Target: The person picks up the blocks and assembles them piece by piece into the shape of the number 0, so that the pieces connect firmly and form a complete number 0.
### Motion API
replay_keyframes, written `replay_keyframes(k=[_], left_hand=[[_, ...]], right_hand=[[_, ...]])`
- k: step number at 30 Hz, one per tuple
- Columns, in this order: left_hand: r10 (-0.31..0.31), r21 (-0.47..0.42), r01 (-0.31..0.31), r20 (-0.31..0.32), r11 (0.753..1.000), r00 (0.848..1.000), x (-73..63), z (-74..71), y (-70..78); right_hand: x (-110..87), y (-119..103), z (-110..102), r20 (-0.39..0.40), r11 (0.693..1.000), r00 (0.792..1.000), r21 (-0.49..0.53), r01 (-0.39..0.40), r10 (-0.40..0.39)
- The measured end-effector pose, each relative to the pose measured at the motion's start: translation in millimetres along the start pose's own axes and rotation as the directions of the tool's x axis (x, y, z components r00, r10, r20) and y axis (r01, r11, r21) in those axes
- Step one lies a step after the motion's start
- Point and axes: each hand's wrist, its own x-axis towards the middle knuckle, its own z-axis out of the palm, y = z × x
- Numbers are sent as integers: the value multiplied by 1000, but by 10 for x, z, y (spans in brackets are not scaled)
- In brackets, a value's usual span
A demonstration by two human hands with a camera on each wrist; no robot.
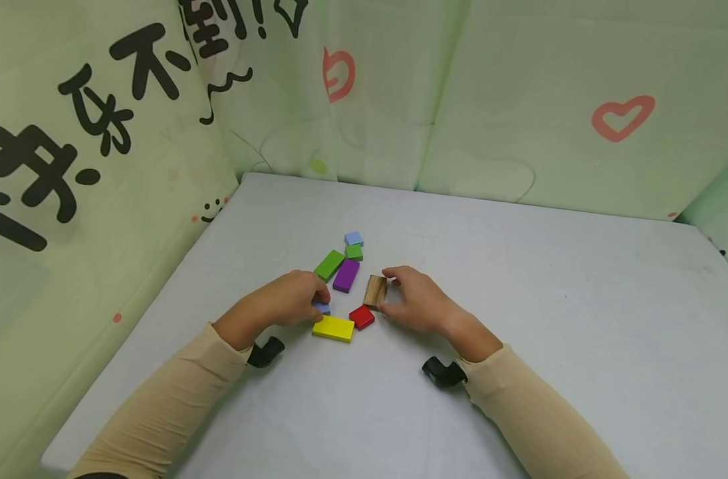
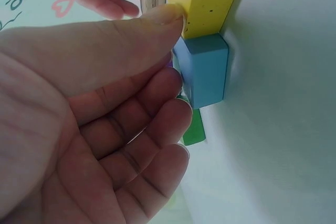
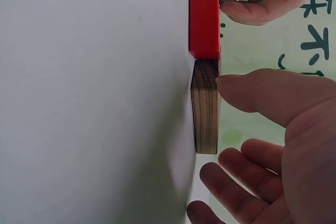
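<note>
My left hand (image 1: pixel 292 297) is over a small blue block (image 1: pixel 323 308), partly hidden by the fingers. In the left wrist view, the thumb touches the yellow block (image 2: pixel 212 3), with loosely bent fingers beside the blue block (image 2: pixel 207 72). My right hand (image 1: pixel 420 299) is at the right side of a striped wooden block (image 1: pixel 375 291). Its thumb touches that block's near end in the right wrist view, and the other fingers are spread past the far end (image 3: pixel 206 121). A red block (image 1: pixel 362 317) sits between the wooden block and the yellow one (image 1: pixel 334 328).
Left of the wooden block lies a purple block (image 1: pixel 346 275), with a long green block (image 1: pixel 329 265) beside it. Farther back are a small green block (image 1: pixel 354 252) and a light blue one (image 1: pixel 354 238). All lie on a white table (image 1: pixel 549 319) before printed curtains (image 1: pixel 519 100).
</note>
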Motion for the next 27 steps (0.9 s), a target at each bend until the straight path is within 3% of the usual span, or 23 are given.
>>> replay_keyframes(k=[15,20,27], left_hand=[[-12,-9,12,9,1000,1000,9,6,-10],[-10,-10,10,11,1000,1000,23,0,-15],[-18,-10,18,16,1000,1000,32,0,-13]], right_hand=[[1,-103,-98,-20,994,995,-48,95,-96],[96,-142,-148,-19,993,993,-31,115,-116],[318,-166,-156,1,997,998,-24,70,-70]])
